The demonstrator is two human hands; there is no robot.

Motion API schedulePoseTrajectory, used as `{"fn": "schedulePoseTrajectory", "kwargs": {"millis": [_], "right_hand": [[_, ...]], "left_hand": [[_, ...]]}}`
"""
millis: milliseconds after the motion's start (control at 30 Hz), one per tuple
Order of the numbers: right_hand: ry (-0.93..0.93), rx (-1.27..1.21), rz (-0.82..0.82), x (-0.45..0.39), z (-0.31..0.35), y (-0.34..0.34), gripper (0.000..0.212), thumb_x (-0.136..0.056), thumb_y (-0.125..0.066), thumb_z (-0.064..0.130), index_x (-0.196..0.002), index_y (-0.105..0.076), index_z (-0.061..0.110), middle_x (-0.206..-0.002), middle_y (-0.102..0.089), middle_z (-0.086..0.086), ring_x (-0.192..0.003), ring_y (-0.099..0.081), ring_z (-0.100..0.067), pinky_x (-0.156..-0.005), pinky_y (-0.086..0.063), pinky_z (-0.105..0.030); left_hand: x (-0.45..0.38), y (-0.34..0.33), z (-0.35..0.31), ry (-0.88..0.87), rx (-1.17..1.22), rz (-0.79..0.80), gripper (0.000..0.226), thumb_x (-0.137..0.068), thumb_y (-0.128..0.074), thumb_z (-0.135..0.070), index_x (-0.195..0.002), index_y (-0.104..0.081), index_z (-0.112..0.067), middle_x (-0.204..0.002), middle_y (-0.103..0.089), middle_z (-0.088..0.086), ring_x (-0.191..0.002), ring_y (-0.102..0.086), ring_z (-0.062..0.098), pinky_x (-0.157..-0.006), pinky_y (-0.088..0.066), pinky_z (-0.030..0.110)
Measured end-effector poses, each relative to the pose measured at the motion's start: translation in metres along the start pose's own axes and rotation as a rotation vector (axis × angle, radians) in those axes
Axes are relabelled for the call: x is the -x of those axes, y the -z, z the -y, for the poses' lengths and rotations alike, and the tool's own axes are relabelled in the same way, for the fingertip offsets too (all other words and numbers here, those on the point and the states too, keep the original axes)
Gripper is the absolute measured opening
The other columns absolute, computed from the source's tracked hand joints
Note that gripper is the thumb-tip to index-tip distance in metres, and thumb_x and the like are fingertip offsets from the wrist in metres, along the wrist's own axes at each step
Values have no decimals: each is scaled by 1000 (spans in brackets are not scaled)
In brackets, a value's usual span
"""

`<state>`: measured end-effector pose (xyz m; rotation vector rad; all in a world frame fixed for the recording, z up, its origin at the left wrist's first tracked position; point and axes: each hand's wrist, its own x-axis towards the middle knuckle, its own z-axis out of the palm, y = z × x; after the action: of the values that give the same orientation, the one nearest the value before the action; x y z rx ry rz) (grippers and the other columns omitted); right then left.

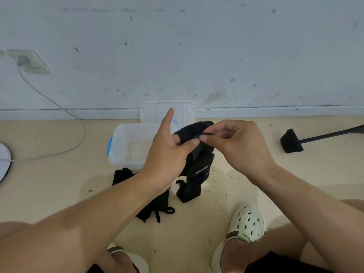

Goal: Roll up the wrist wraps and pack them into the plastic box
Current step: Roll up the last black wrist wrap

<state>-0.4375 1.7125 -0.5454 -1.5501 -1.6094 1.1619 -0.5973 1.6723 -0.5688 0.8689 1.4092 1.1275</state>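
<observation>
Head view: both hands pinch one black wrist wrap (199, 154) above the floor, left hand (167, 152) and right hand (238, 146) close together. Behind them sits the open plastic box (128, 146).

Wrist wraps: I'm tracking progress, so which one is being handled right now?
The wrist wrap pinched between both hands above the floor; the other wrap lies untouched.

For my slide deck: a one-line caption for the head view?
Both hands, left hand and right hand, pinch a black wrist wrap above the open plastic box.
</observation>
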Motion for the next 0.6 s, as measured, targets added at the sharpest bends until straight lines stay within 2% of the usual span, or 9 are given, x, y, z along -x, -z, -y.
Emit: {"fn": "schedulePoseTrajectory", "kwargs": {"millis": [133,200,333,500,600], "right_hand": [[-16,126,-100,-5,-1,4,33,-72,-90,46,-90,-66,32,-81,-64,8,-63,-58,-4,-58,-42,-18],[-84,125,-44,-8,-1,6,34,-74,-87,52,-91,-67,30,-78,-63,8,-63,-57,-3,-62,-42,-21],[-181,-54,117,-5,-3,1,26,-85,-81,42,-82,-77,17,-72,-65,5,-64,-56,-4,-69,-48,-23],[-177,-63,131,-5,-1,0,23,-87,-80,38,-77,-75,17,-72,-65,2,-65,-56,-8,-60,-43,-13],[-165,-82,139,-2,0,-2,24,-90,-78,36,-73,-74,19,-67,-66,7,-62,-58,-3,-56,-42,-9]], "left_hand": [[-2,1,-1,-9,5,-31,92,-98,-68,-9,-163,-11,-40,-104,-81,-5,-108,-74,18,-109,-49,51],[-3,1,-1,-7,4,-54,91,-98,-69,-11,-162,-13,-41,-100,-81,-5,-103,-76,18,-106,-52,50],[-2,1,-2,-24,-51,-81,89,-97,-71,-15,-162,-16,-41,-96,-81,-1,-98,-77,15,-101,-56,44],[-1,3,-1,-25,-30,-48,81,-99,-69,-12,-159,-25,-43,-99,-80,4,-97,-77,15,-95,-58,37],[-2,3,-1,-9,-30,-87,79,-97,-71,-19,-159,-27,-41,-97,-80,3,-92,-77,12,-83,-60,27]]}}
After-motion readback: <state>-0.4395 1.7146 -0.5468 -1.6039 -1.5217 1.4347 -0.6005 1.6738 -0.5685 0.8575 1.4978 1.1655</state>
